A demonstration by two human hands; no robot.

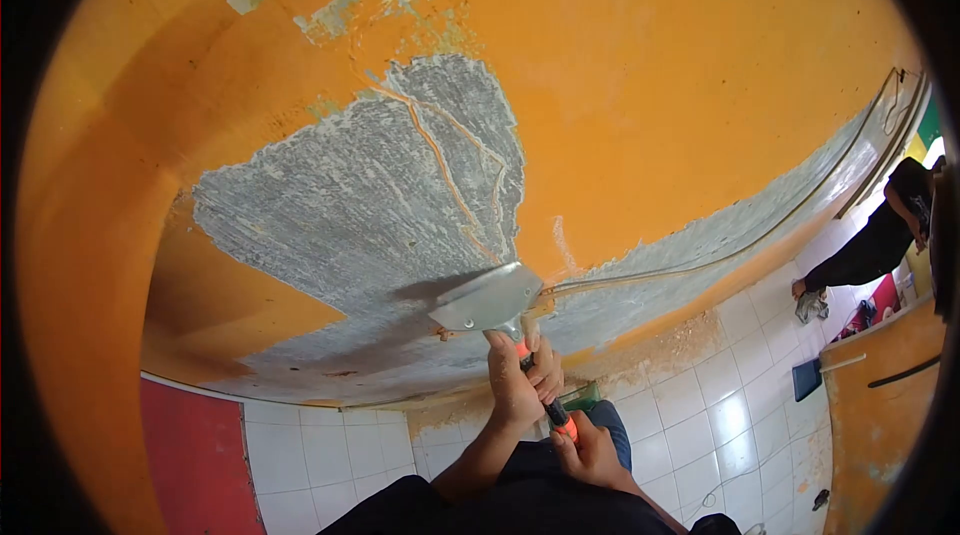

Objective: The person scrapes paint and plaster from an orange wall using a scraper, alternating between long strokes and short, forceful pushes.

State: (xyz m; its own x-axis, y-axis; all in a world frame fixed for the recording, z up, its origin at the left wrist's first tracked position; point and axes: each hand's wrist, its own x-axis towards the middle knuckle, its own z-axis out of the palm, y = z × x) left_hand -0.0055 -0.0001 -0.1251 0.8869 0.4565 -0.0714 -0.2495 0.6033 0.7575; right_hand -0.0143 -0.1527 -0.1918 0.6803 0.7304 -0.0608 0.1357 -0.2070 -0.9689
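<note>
My left hand [515, 385] is closed around the upper handle of a wide metal scraper [490, 297], its thumb just under the blade. Lower down, my right hand [592, 450] grips the black and orange end of the same handle. The blade lies against the wall by the lower edge of a grey scraped patch [350, 185]. Orange paint [640, 95] surrounds that patch. Thin raised lines run down through the grey area to the blade. Whether the blade's edge is under any paint cannot be made out.
A cable [700, 265] runs along the wall to the right. White floor tiles [690, 415] carry paint debris near the wall. Another person in dark clothes [870, 245] is at the far right, one hand by a grey cloth [811, 307]. A red panel [200, 455] stands lower left.
</note>
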